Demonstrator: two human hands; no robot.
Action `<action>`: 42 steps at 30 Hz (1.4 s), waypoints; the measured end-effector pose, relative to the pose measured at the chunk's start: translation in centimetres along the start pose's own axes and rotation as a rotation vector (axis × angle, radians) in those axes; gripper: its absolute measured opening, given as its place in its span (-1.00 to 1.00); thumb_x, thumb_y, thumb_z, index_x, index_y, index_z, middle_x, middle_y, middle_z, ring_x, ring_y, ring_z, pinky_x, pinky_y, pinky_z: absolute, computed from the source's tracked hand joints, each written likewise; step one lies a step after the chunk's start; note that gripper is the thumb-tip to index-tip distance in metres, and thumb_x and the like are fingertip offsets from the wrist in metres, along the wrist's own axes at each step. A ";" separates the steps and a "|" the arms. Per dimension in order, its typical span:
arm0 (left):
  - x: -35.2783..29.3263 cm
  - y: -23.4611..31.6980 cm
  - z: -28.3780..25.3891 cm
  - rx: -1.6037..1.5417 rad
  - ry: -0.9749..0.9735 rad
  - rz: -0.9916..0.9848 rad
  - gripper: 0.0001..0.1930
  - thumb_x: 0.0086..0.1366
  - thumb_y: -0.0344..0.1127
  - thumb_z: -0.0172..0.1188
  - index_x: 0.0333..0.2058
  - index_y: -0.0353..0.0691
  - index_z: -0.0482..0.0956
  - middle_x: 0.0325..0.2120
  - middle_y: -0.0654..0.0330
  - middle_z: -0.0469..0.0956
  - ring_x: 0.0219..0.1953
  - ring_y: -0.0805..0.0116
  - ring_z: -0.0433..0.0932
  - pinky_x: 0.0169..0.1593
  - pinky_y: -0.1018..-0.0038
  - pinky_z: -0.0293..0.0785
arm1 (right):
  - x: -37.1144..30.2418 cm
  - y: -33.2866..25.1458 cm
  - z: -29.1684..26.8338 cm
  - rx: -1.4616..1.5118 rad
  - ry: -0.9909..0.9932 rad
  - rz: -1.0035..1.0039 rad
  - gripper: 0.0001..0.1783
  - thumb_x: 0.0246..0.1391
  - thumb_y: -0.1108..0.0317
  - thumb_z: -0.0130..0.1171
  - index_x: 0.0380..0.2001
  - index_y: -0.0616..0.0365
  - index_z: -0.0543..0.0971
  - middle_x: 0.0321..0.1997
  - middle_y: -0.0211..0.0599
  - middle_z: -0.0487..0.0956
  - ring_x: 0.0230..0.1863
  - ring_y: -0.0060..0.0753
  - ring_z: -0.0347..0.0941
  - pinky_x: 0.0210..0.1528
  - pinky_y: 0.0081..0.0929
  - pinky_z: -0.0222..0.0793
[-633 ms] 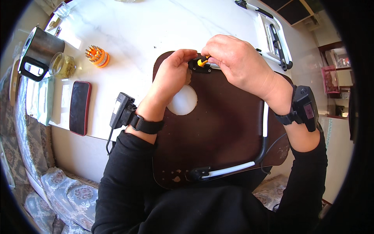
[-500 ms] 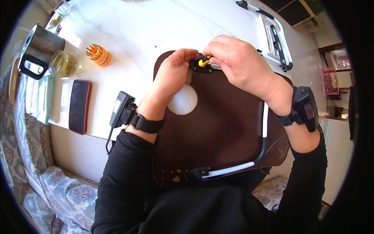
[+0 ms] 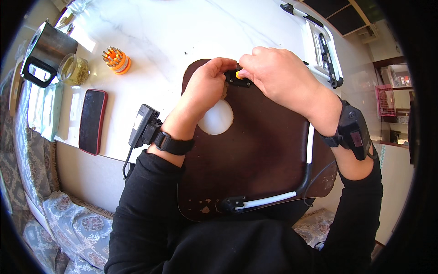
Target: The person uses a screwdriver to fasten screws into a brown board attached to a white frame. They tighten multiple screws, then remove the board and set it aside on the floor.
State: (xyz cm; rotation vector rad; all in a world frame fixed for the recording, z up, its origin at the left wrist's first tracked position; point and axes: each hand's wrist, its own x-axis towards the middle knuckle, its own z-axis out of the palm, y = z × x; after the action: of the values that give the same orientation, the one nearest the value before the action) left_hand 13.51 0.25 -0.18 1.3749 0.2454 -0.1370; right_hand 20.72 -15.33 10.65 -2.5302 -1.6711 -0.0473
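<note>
A dark brown board (image 3: 255, 155) with rounded corners lies in front of me, its far part over the white table. At its far edge sits a black plastic bracket (image 3: 234, 82) with small screws. My right hand (image 3: 278, 73) is closed around a small screwdriver (image 3: 239, 74), of which only a bit of yellow handle shows over the bracket. My left hand (image 3: 207, 84) is closed at the bracket's left end; its fingertips are partly hidden. A bent white-and-black tube leg (image 3: 273, 199) lies along the board's right and near sides, joined to a black bracket near me.
On the white marble table (image 3: 155, 27) stand an orange bit holder (image 3: 117, 61), a glass jar (image 3: 74, 70) and a metal kettle (image 3: 50, 50). A red-cased phone (image 3: 93, 121) lies at left. Another white-and-black tube frame (image 3: 325, 55) lies far right. A patterned sofa (image 3: 77, 223) is at lower left.
My right hand has rolled over the screwdriver, so less of its yellow handle shows. The left hand stays at the bracket. The whole view has shifted slightly.
</note>
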 end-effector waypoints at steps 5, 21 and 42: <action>0.2 -0.2 -0.2 0.198 -0.025 0.139 -0.52 0.28 -0.67 -0.15 0.17 -0.39 0.46 0.03 0.16 0.58 -0.10 0.47 0.54 -0.05 0.55 0.48 | 1.8 0.1 -0.8 -0.037 -0.304 0.154 -0.77 0.16 0.23 0.26 -0.40 0.20 0.64 -0.50 -0.02 0.61 -0.38 0.10 0.56 -0.29 -0.10 0.47; 0.3 -0.8 -0.5 0.170 -0.020 0.117 -0.54 0.23 -0.67 -0.06 0.09 -0.35 0.55 -0.02 -0.02 0.64 0.09 0.16 0.58 0.19 0.38 0.43 | 5.7 1.4 -0.1 -0.003 -0.562 0.099 -0.90 -0.07 0.40 0.28 -0.49 0.22 0.66 -0.53 -0.08 0.62 -0.46 -0.05 0.57 -0.34 -0.25 0.47; 0.4 -1.2 0.0 0.289 0.052 0.183 -0.79 0.30 -0.49 0.17 -0.12 -0.32 0.66 -0.26 0.18 0.68 -0.19 0.43 0.58 -0.07 0.43 0.49 | 5.4 0.8 -0.2 -0.170 -0.359 -0.535 -0.94 -0.02 0.37 0.21 -0.51 0.07 0.60 -0.53 -0.21 0.63 -0.40 -0.10 0.62 -0.33 -0.23 0.54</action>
State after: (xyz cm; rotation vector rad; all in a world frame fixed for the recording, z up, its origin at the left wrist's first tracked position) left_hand 13.65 0.00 -1.43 1.6823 0.1455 0.0176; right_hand 23.62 -10.71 11.24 -2.2136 -2.5435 0.2451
